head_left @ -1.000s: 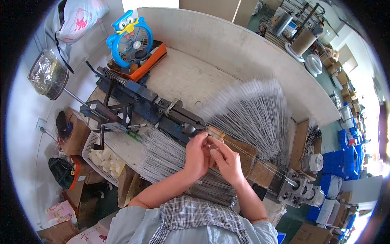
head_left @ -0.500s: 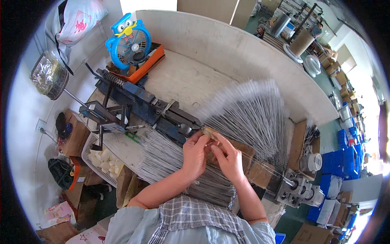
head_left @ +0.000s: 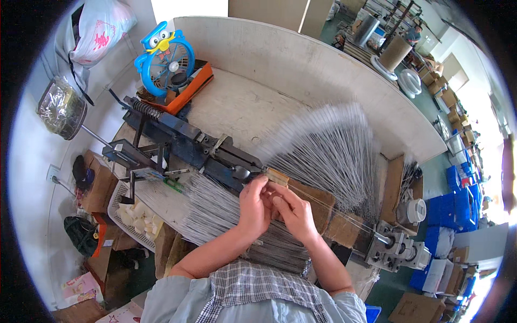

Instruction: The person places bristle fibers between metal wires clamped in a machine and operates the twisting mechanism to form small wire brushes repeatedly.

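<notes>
My left hand point(head_left: 254, 210) is closed, its thumb and index fingertips pressed together beside the end of a dark blue metal bench machine point(head_left: 212, 156). My right hand point(head_left: 296, 216) meets it fingertip to fingertip, also closed. Whatever they pinch is too small to make out. Just beyond the fingers sits a yellowish block point(head_left: 276, 176). Thin taut strands point(head_left: 323, 203) run from there over brown blocks point(head_left: 315, 207) to a silver clamp-like mechanism point(head_left: 396, 245) on the right. Under my forearms lies a bundle of thin grey wires point(head_left: 212, 207).
A fanned heap of grey wires point(head_left: 334, 156) covers the back right. At the back left a blue cartoon fan point(head_left: 167, 62) stands in an orange box point(head_left: 199, 81). A white basket point(head_left: 124, 212) of pale pieces is at the left. A curved low wall point(head_left: 323, 70) bounds the bench.
Both hands have drawn slightly toward me, and the yellowish block shows more fully. My right fingers have come down off it. The whole view has shifted a little.
</notes>
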Demonstrator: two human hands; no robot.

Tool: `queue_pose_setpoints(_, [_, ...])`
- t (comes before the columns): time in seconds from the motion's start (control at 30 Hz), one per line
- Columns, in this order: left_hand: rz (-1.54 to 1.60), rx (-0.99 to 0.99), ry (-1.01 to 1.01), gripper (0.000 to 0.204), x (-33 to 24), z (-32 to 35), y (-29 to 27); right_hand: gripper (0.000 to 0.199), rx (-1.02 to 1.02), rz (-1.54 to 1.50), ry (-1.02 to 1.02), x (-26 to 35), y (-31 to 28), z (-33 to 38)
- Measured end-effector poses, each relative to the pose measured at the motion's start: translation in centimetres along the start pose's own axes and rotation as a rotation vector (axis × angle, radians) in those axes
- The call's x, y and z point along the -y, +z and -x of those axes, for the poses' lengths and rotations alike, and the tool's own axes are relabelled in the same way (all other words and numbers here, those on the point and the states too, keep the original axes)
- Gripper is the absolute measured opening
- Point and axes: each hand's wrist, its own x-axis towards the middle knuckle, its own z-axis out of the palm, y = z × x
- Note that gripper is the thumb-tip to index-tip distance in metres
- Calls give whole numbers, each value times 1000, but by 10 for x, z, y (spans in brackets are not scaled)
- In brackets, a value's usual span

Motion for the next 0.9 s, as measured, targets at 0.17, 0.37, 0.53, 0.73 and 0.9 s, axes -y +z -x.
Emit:
queue_pose_setpoints(0.17, [-44,-74,90,20,0,1,19,36,-47,52,-86,0,-2,-2])
queue_pose_setpoints(0.37, [-93,-84,150,17,4,-1,15,42,-88,83,-34,27,-7,-2])
queue_pose_setpoints(0.53, [-85,-61,172,20,-2,4,17,37,-354,638,-417,26,-21,5])
queue_pose_setpoints(0.73, [-2,-80,43,50,-12,14,16,20,-335,869,-471,19,-24,8])
queue_pose_setpoints(0.9, [-99,-48,19,52,-9,9,23,17,-359,763,-482,18,-42,6])
